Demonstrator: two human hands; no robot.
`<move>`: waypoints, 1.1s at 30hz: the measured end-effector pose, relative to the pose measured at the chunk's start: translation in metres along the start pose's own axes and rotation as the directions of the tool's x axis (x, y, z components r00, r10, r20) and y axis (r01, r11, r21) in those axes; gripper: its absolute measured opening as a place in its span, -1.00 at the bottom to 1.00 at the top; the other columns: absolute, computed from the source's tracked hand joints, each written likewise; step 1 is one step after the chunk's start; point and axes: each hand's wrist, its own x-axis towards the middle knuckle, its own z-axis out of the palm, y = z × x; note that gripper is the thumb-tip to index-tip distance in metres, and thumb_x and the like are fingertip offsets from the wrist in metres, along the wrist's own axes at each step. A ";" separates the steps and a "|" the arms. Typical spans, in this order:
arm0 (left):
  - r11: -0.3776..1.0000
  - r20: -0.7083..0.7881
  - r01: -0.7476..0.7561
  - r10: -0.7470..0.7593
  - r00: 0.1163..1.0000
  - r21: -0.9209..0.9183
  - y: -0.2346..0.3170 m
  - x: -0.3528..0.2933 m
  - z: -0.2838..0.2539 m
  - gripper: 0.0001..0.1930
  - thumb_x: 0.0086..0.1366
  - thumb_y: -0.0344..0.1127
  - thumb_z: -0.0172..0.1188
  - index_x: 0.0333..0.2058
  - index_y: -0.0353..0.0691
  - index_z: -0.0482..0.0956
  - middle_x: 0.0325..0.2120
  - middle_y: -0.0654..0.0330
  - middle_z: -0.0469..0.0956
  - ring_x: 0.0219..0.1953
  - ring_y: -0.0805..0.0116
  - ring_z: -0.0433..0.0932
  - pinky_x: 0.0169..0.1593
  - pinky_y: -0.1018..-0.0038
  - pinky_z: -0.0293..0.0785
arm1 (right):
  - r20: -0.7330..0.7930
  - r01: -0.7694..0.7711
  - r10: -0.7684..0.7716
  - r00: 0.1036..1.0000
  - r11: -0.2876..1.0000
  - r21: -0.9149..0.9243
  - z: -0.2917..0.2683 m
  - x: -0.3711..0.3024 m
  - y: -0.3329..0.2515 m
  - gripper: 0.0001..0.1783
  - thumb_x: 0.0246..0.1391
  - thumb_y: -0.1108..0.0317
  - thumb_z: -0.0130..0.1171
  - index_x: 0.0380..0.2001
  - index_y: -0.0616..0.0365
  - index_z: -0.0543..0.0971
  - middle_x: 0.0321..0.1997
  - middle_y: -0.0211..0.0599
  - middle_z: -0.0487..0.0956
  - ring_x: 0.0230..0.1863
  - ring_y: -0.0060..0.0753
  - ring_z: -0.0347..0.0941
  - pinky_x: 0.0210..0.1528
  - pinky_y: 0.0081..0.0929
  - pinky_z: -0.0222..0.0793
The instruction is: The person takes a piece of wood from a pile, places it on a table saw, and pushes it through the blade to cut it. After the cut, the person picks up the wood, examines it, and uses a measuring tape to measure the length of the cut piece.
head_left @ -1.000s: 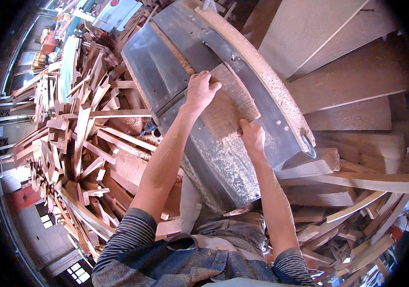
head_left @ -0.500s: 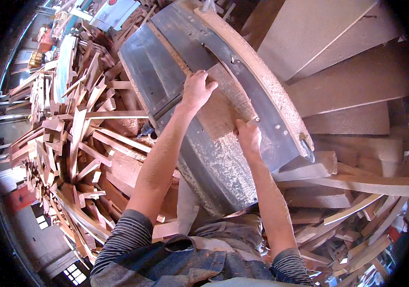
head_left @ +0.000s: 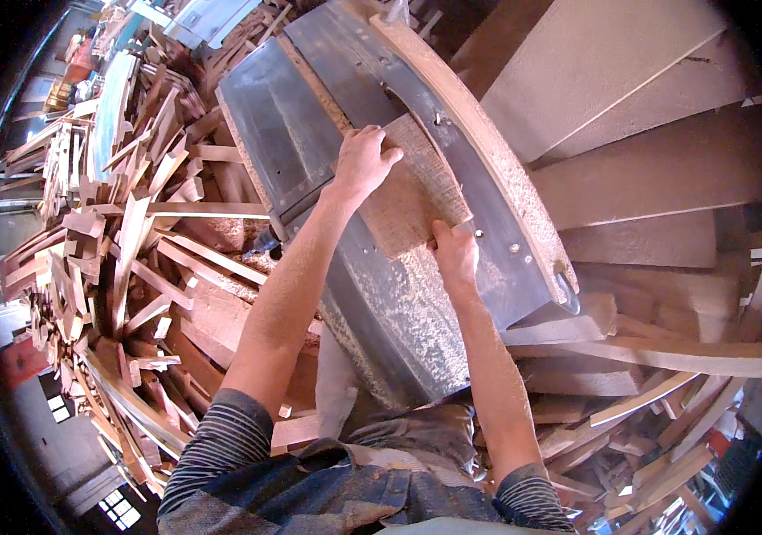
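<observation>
A short, rough-faced wooden board [head_left: 415, 183] lies flat on the grey metal machine table [head_left: 399, 308]. My left hand [head_left: 365, 165] is at its far left edge, fingers curled over the edge and thumb sticking out toward the board's top. At the near right corner, my right hand [head_left: 455, 252] grips the board's end, thumb on top; its other fingers are mostly hidden. Beside the board's right edge runs a long wooden fence [head_left: 479, 134] dusted with chips. Pale sawdust [head_left: 421, 299] covers the near part of the table.
Heaped offcuts and strips [head_left: 145, 259] crowd the left side close to the machine. Wide boards [head_left: 648, 192] lean and overlap on the right. Lower right, long planks [head_left: 693, 355] jut toward the table. A narrow wooden strip [head_left: 314, 82] is set along the table's far part.
The whole view has shifted slightly left. Both hands keep their hold, and the board's place on the table looks almost the same.
</observation>
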 end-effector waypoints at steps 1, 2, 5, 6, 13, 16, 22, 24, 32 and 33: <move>1.000 0.021 0.013 -0.013 1.000 -0.002 0.000 0.002 -0.001 -0.58 0.24 -0.07 0.39 -0.15 -0.35 0.63 -0.16 0.00 0.64 0.02 -0.10 0.56 0.12 0.13 0.48 | -0.011 0.001 -0.001 1.000 1.000 -0.009 0.003 0.004 0.002 -0.35 0.25 -0.16 -0.01 -0.49 0.23 0.71 -0.38 0.22 0.66 -0.23 0.28 0.65 -0.03 0.09 0.51; 1.000 0.011 0.011 -0.010 1.000 -0.014 -0.003 0.004 0.001 -0.60 0.24 -0.08 0.39 -0.18 -0.34 0.63 -0.18 0.00 0.65 -0.01 -0.09 0.57 0.11 0.13 0.49 | -0.021 0.002 -0.003 1.000 1.000 -0.020 0.006 0.007 0.002 -0.34 0.25 -0.16 -0.01 -0.48 0.26 0.71 -0.36 0.25 0.66 -0.21 0.29 0.65 -0.02 0.09 0.51; 0.999 -0.025 -0.004 0.003 1.000 -0.049 -0.014 0.008 0.005 -0.64 0.22 -0.10 0.40 -0.25 -0.33 0.64 -0.25 0.01 0.66 -0.11 -0.10 0.60 0.06 0.12 0.51 | -0.114 -0.016 0.017 0.993 1.000 0.007 0.016 0.011 0.001 -0.43 0.15 -0.08 0.05 -0.60 0.22 0.68 -0.55 -0.02 0.63 -0.40 -0.04 0.60 -0.19 -0.14 0.47; 0.998 -0.041 -0.013 0.011 0.999 -0.061 -0.016 0.009 0.005 -0.65 0.22 -0.12 0.40 -0.29 -0.33 0.64 -0.27 0.01 0.66 -0.14 -0.11 0.61 0.03 0.12 0.51 | -0.155 -0.026 0.029 0.987 0.999 0.026 0.019 0.011 -0.001 -0.47 0.11 -0.04 0.07 -0.67 0.19 0.67 -0.65 -0.17 0.61 -0.50 -0.21 0.58 -0.28 -0.25 0.45; 0.999 -0.010 -0.013 0.013 1.000 -0.034 -0.023 0.020 -0.003 -0.64 0.23 -0.11 0.40 -0.28 -0.36 0.63 -0.22 -0.06 0.65 -0.13 -0.15 0.62 0.02 0.11 0.53 | -0.018 -0.066 0.068 0.998 0.995 0.068 0.009 0.010 -0.032 -0.45 0.16 -0.05 0.02 -0.49 0.25 0.70 -0.40 0.23 0.65 -0.20 0.27 0.65 -0.04 0.05 0.50; 0.999 -0.015 -0.007 0.007 1.000 -0.039 -0.029 0.025 -0.005 -0.61 0.24 -0.10 0.39 -0.22 -0.37 0.64 -0.19 -0.08 0.64 -0.11 -0.16 0.61 0.03 0.10 0.53 | 0.029 -0.079 0.079 0.996 0.997 -0.014 0.010 0.017 -0.040 -0.47 0.12 -0.03 0.01 -0.49 0.23 0.72 -0.44 0.22 0.65 -0.22 0.25 0.65 -0.06 0.01 0.50; 0.998 -0.159 -0.055 0.060 0.985 0.036 -0.066 0.056 -0.016 -0.62 0.24 -0.11 0.39 -0.24 -0.39 0.63 -0.21 -0.09 0.66 -0.13 -0.16 0.63 -0.01 0.10 0.54 | -0.087 0.044 -0.046 0.995 0.999 -0.016 0.035 0.056 -0.072 -0.36 0.21 -0.16 0.07 -0.41 0.30 0.72 -0.29 0.28 0.67 -0.14 0.37 0.64 0.02 0.09 0.49; 0.999 -0.116 -0.032 0.031 0.993 -0.008 -0.074 0.061 -0.023 -0.60 0.23 -0.11 0.39 -0.23 -0.40 0.63 -0.24 -0.08 0.67 -0.18 -0.16 0.65 -0.05 0.09 0.55 | -0.109 0.018 -0.022 0.994 0.999 -0.038 0.041 0.053 -0.081 -0.35 0.21 -0.17 0.06 -0.39 0.31 0.71 -0.28 0.26 0.67 -0.15 0.39 0.63 0.02 0.10 0.50; 0.967 -0.138 0.018 -0.055 0.989 -0.253 0.003 -0.017 -0.134 -0.48 0.22 -0.07 0.42 -0.07 -0.45 0.60 -0.14 -0.12 0.64 -0.08 0.02 0.65 0.02 0.26 0.53 | -0.183 0.319 -0.325 0.928 0.946 -0.064 0.017 -0.051 -0.078 -0.57 0.34 0.17 0.07 -0.45 0.27 0.70 -0.45 0.09 0.65 -0.38 0.12 0.64 -0.32 -0.05 0.49; 0.948 -0.210 -0.002 -0.069 0.975 -0.319 0.021 -0.042 -0.151 -0.43 0.24 -0.05 0.42 0.00 -0.47 0.57 -0.07 -0.10 0.63 -0.01 0.09 0.63 0.08 0.30 0.50 | -0.206 0.351 -0.354 0.912 0.935 -0.051 0.008 -0.079 -0.082 -0.60 0.33 0.20 0.10 -0.45 0.27 0.69 -0.44 0.09 0.65 -0.40 0.12 0.63 -0.35 -0.06 0.49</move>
